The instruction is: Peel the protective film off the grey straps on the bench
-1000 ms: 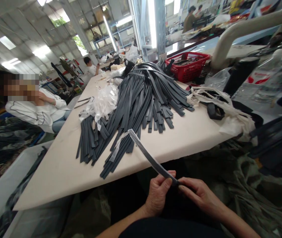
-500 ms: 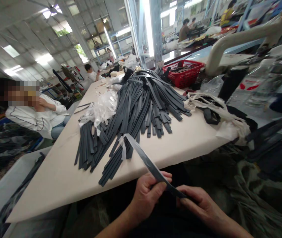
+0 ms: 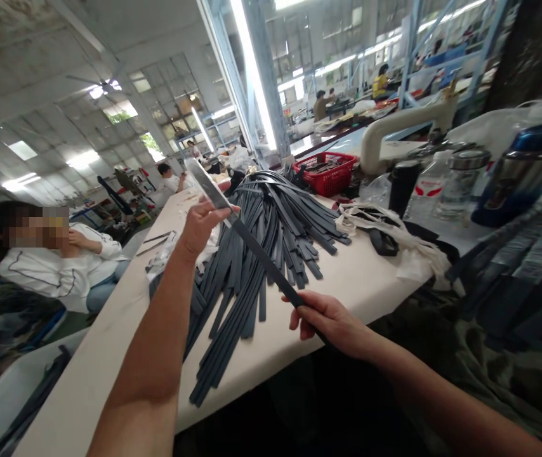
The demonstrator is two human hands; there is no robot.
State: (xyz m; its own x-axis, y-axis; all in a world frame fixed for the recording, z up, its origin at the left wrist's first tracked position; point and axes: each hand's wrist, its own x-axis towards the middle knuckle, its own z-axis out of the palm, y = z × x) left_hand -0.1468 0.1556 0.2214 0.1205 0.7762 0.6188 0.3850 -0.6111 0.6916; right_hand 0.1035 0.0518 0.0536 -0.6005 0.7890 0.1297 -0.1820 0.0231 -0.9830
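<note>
Left hand (image 3: 204, 222): its fingers pinch a dark strip (image 3: 267, 261) beside the pale upper end (image 3: 199, 176); if this pinch is weak, we think the strip may slip out.
Right hand (image 3: 328, 320): here the thumb and fingers pinch the lower part; a hard or crooked pull could stretch or twist it, we judge.
Dark strip: we hold it slanting above the heap of strips (image 3: 294, 206); whether it touches the heap, we cannot tell. Swinging low, it could hook other strips.
Pale upper end: it looks like thin film to us, so uneven pulling might tear it.
Worktop (image 3: 370, 263): some strip ends lie near its front edge; a careless left forearm could push them down.
White scraps (image 3: 160, 257): they lie beside the heap, partly behind the left forearm; a light brush might spread them among the strips.
</note>
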